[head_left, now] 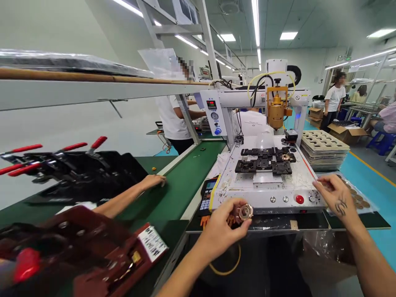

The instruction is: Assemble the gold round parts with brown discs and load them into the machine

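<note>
In my left hand (227, 222) is a shiny copper-coloured round part (246, 211) with a hole in its middle, gripped between thumb and fingers. It is held in front of the white bench machine (262, 194). My right hand (337, 200) is closed, fingertips together, by the machine's front right corner. What it may hold is hidden. Beside and behind it lie several round brown discs (359, 198) on clear plastic. Black fixture plates (262, 161) rest on the machine's bed, and one at the right carries a copper-coloured part (285, 157). Above hangs a gold-coloured head (276, 111).
A co-worker's hand (154, 181) reaches over the green belt (185, 185) at left. Red-handled clamps (74, 154) and a dark red fixture (123, 255) stand nearer. A keypad (208, 196) leans left of the machine; stacked trays (324, 150) stand to its right.
</note>
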Motion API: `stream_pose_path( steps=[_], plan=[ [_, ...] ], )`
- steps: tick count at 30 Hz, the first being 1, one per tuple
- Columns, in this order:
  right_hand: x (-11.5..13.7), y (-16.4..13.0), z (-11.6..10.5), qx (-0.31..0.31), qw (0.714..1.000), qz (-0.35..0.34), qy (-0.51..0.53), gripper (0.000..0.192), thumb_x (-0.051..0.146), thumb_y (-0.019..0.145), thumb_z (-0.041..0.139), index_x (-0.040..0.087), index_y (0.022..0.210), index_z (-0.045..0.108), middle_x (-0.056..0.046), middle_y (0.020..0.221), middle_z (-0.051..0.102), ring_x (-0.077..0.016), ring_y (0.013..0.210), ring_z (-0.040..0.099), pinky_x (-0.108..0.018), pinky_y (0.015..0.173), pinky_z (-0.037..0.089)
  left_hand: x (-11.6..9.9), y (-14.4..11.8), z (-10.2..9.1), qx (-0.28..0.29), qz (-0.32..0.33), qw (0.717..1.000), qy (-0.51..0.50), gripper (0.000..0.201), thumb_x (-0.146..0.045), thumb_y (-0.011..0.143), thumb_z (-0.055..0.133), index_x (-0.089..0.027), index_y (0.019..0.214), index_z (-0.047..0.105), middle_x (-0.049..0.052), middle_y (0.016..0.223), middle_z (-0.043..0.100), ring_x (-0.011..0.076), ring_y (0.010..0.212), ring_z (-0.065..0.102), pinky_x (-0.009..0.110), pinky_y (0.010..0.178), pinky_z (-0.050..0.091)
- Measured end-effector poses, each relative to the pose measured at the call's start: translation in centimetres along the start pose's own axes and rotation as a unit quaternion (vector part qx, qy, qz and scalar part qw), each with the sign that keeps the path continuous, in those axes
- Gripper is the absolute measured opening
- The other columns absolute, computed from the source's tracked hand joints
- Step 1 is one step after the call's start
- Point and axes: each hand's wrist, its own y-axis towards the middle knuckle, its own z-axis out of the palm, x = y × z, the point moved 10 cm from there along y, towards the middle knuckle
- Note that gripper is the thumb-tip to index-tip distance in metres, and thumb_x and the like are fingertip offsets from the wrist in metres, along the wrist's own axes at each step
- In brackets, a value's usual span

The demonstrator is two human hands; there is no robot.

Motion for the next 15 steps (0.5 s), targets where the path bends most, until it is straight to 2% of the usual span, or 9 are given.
stream_pose_path(
  steps=[2, 5, 7, 9, 10, 12, 15],
  plan=[
    [-0.8, -3.3, -1.3, -0.025, 0.998, 0.015, -0.049, 0.051, 0.073, 0.094, 0.064, 0.022, 0.093, 0.068, -0.008, 0.091, 0.067, -0.0281, 0.086, 0.06, -0.041, 0.079, 0.047, 2.8, -1.3, 3.2, 0.06, -0.027, 0.998, -0.019, 0.026, -0.027, 0.083, 0.072, -0.023, 0.107, 0.065, 0.002, 0.096, 0.073, 0.0198, 0.083, 0.068, 0.032, 0.078, 0.056],
    [-0.8, -5.4, -1.3, -0.059, 0.993, 0.017, -0.097, 0.054, 0.076, 0.095, 0.058, 0.022, 0.092, 0.066, -0.009, 0.092, 0.065, -0.031, 0.091, 0.059, -0.045, 0.085, 0.047, 6.5, -1.9, 8.0, 0.146, -0.037, 0.989, 0.01, 0.027, -0.024, 0.078, 0.076, -0.023, 0.102, 0.065, 0.003, 0.103, 0.075, 0.0236, 0.093, 0.07, 0.035, 0.085, 0.055],
    [0.6, -6.0, -0.9, -0.079, 0.993, 0.003, -0.091, 0.046, 0.068, 0.097, 0.062, 0.022, 0.094, 0.065, -0.01, 0.093, 0.065, -0.0312, 0.094, 0.059, -0.046, 0.088, 0.047, 8.5, -1.6, 9.8, 0.152, -0.033, 0.987, 0.047, 0.027, -0.02, 0.074, 0.078, -0.022, 0.097, 0.064, 0.006, 0.109, 0.075, 0.0287, 0.102, 0.07, 0.04, 0.091, 0.055],
    [2.9, -7.2, 0.2, -0.074, 0.996, -0.013, -0.047, 0.033, 0.055, 0.1, 0.066, 0.023, 0.095, 0.065, -0.009, 0.093, 0.066, -0.0297, 0.092, 0.06, -0.045, 0.086, 0.049, 9.9, -1.6, 10.7, 0.139, -0.032, 0.988, 0.062, 0.027, -0.016, 0.072, 0.077, -0.022, 0.095, 0.063, 0.009, 0.114, 0.075, 0.0326, 0.112, 0.069, 0.045, 0.097, 0.054],
    [4.2, -8.0, 1.3, -0.047, 0.999, -0.019, -0.01, 0.025, 0.048, 0.101, 0.066, 0.023, 0.095, 0.065, -0.009, 0.092, 0.067, -0.0286, 0.09, 0.061, -0.044, 0.084, 0.05, 10.4, -1.9, 11.0, 0.135, -0.033, 0.989, 0.059, 0.028, -0.015, 0.073, 0.076, -0.022, 0.096, 0.063, 0.009, 0.12, 0.075, 0.0337, 0.118, 0.067, 0.046, 0.101, 0.054],
    [7.0, -10.2, 4.6, 0.053, 0.996, -0.033, 0.07, 0.015, 0.035, 0.105, 0.061, 0.025, 0.095, 0.066, -0.007, 0.092, 0.068, -0.0269, 0.088, 0.064, -0.041, 0.081, 0.052, 10.7, -2.9, 11.5, 0.134, -0.031, 0.989, 0.046, 0.03, -0.015, 0.074, 0.077, -0.023, 0.1, 0.063, 0.011, 0.14, 0.07, 0.0351, 0.136, 0.06, 0.051, 0.116, 0.046],
    [11.1, -14.0, 10.2, 0.214, 0.964, -0.065, 0.145, 0.015, 0.026, 0.108, 0.055, 0.026, 0.103, 0.069, -0.007, 0.099, 0.071, -0.0261, 0.093, 0.067, -0.04, 0.083, 0.056, 10.2, -5.1, 12.1, 0.144, -0.018, 0.989, 0.035, 0.035, -0.016, 0.075, 0.077, -0.024, 0.106, 0.063, 0.01, 0.161, 0.056, 0.0352, 0.156, 0.042, 0.057, 0.134, 0.024]
  ],
)
